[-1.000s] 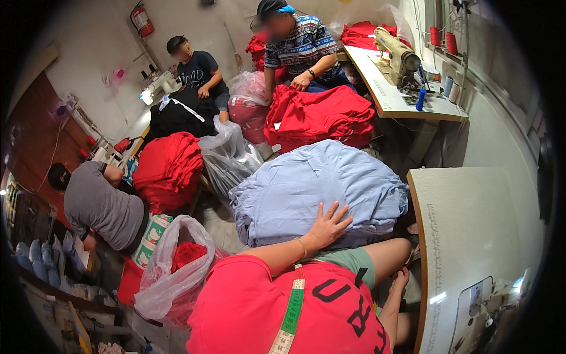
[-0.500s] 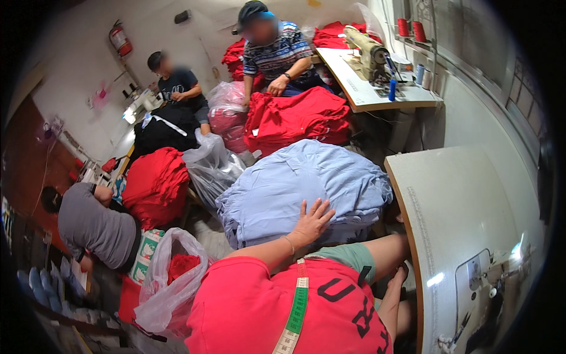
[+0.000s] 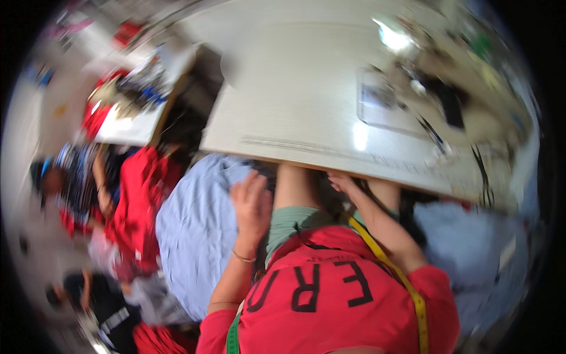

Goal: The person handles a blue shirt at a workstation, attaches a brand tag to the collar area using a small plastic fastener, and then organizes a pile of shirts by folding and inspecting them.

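My left hand (image 3: 252, 203) is raised beside the light blue pile of cloth (image 3: 197, 236), its fingers stretched up and blurred, holding nothing visible. I cannot tell whether it touches the pile. My right hand (image 3: 338, 182) is just at the front edge of the white sewing table (image 3: 283, 106), close above my legs. Its fingers are small and partly hidden by the table edge. A tape measure (image 3: 386, 258) hangs down over my red shirt, yellow on one side and green on the other.
A sewing machine (image 3: 436, 88) with a lit lamp stands on the table, black scissors-like tool (image 3: 482, 177) near its edge. More light blue cloth (image 3: 471, 253) lies at my right. To the left are red cloth (image 3: 138, 206), a second sewing table (image 3: 132, 127) and two people.
The view has swung right toward the sewing table. My left hand, flat on the light blue pile before, is now raised at its edge. My right hand is now near the table edge.
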